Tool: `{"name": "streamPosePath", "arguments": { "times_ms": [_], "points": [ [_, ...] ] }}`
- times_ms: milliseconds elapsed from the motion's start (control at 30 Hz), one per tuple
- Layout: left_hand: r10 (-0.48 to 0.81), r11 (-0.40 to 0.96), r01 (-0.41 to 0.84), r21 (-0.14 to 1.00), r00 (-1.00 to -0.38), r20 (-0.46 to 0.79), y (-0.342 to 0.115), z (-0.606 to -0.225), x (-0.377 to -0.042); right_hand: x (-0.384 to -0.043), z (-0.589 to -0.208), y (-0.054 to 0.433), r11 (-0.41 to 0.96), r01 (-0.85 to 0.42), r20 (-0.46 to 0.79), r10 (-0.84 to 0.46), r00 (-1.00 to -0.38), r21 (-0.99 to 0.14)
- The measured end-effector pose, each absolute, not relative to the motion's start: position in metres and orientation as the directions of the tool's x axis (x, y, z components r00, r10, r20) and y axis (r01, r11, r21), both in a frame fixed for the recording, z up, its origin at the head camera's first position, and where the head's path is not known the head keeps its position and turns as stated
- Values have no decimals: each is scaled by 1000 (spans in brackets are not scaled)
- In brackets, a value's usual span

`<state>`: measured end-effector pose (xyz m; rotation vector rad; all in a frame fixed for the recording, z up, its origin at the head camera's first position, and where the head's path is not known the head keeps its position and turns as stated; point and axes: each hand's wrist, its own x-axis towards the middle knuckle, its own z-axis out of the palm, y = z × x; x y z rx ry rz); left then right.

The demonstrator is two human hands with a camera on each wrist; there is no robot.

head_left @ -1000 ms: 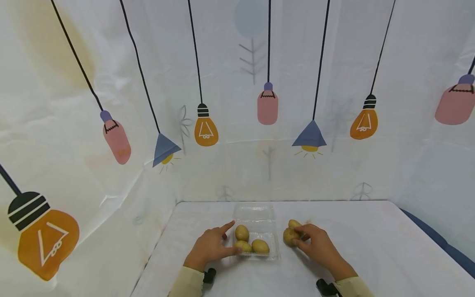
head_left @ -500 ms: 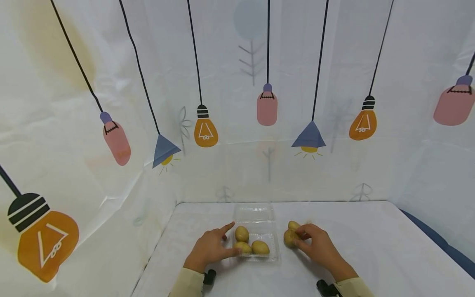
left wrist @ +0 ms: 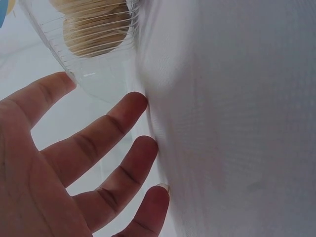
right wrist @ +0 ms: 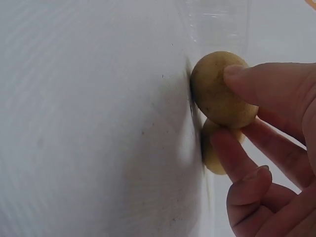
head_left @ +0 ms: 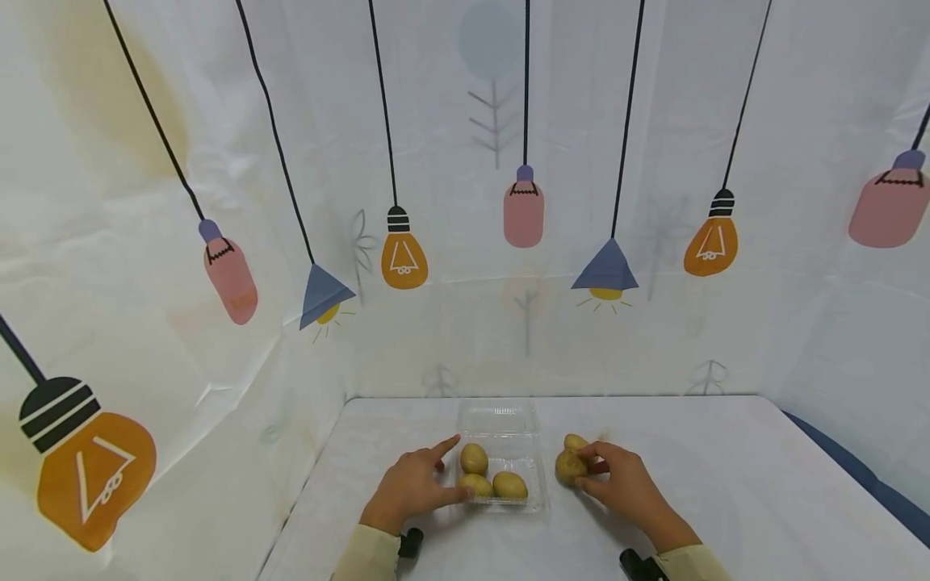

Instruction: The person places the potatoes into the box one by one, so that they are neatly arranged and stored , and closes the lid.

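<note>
My left hand (head_left: 410, 488) spreads thumb and fingers along the left side of a clear plastic clamshell box (head_left: 536, 482), its thumb at the front left corner. Three yellow potatoes sit inside: one at the back left (head_left: 475, 458), one at the front left (head_left: 479, 485), one at the front right (head_left: 510, 484). Right of the box, my right hand (head_left: 625, 488) pinches a round potato (right wrist: 217, 89) between thumb and fingers. That potato is at the table surface. Just beyond it lies another potato (head_left: 575, 442), partly hidden by the fingers in the right wrist view.
The box's lid (head_left: 497, 417) lies folded back, away from me. A white cloth covers the table (head_left: 697, 460). Behind it hangs a white sheet (head_left: 450, 323) printed with lamps and bulbs. Dark camera mounts (head_left: 411, 542) sit at both wrists.
</note>
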<state>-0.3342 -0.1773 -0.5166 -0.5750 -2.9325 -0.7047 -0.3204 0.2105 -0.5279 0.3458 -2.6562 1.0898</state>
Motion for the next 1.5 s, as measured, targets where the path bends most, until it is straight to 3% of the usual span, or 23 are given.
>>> {"name": "streamPosePath", "arguments": {
  "times_ms": [367, 733, 1500],
  "points": [
    [348, 821, 382, 424, -924, 159, -177, -515, -331, -320, -528, 210, 662, -288, 289, -112, -951, -691],
    [354, 826, 388, 410, -922, 159, -178, -513, -331, -321, -530, 215, 677, -337, 312, -164, -936, -655],
    [347, 834, 373, 407, -927, 139, -177, -513, -331, -321, -529, 210, 676, -267, 263, -112, -958, -687]
  ]
}}
